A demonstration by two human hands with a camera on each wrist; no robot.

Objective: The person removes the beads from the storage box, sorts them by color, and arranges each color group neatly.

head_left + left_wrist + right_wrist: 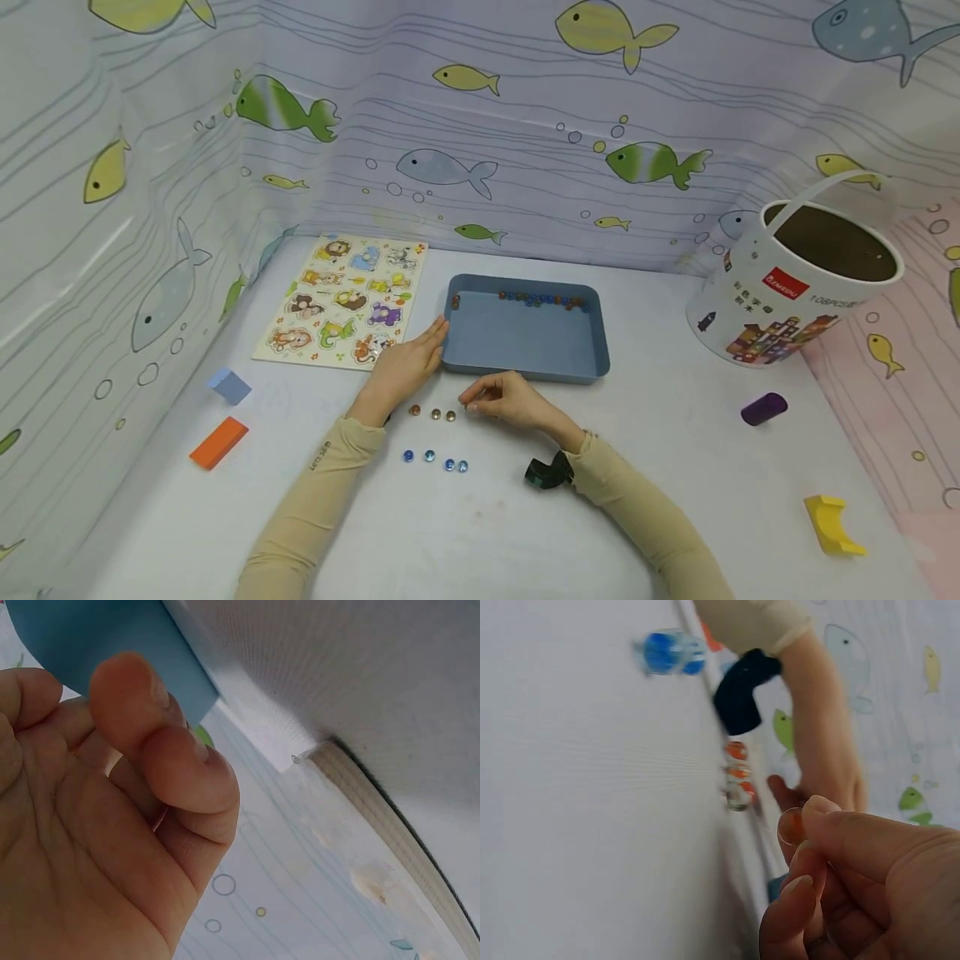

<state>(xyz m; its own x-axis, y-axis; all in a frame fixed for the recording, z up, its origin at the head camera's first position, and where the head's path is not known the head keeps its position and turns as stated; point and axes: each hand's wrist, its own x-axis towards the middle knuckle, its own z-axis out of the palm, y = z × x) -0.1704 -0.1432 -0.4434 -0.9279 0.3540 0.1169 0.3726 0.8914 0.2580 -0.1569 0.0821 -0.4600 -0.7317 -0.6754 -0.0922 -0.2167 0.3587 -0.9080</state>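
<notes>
- The right hand (510,400), at centre frame in the head view, pinches an orange-brown glass marble (790,826) between thumb and fingertips; the right wrist view shows the marble at the fingertips, clear of the table.
- The left hand (405,367) lies with straight, relaxed fingers against the left wall of the blue tray (525,367), holding nothing; the left wrist view shows the fingers touching the tray's corner.
- Just left of the right hand, 3 amber marbles (433,412) sit in a row on the white table (675,467); below them in the frame is a row of 4 blue marbles (435,462).
- More marbles (543,300) line the far wall of the tray, with 1 or 2 at its far left corner.
- To do this well, I judge: keep the pinch light but closed, lower the marble until it touches the table just right of the amber row, then let go only when it is still, since glass rolls.
- Keep the left hand steady on the tray so it does not slide.
- Avoid brushing the blue row with the wrist.
</notes>
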